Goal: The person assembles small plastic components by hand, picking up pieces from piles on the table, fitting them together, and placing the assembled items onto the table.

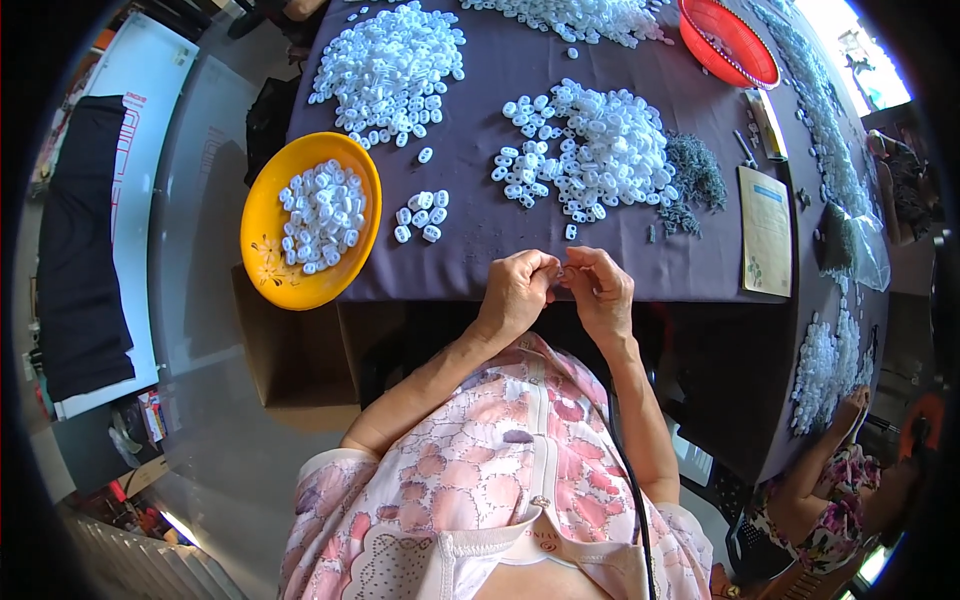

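Observation:
My left hand (515,290) and my right hand (600,295) meet at the table's near edge, fingertips pinched together. Whatever lies between the fingers is too small and covered to make out. Just beyond them is a loose heap of small white oval plastic pieces with two holes (615,145), like cord stoppers. Against its right side sits a dark grey pile of tiny parts (692,170) that look like springs. To the left of my hands, several white pieces form a small group (421,216). A yellow bowl (265,272) with more white pieces stands at the table's left edge.
More white heaps (385,65) cover the far table. A red basket (730,68) stands at the far right, above a tan packet (765,235). A cardboard box (300,350) is below the left edge. Another person's hand (855,400) works at the right among white pieces.

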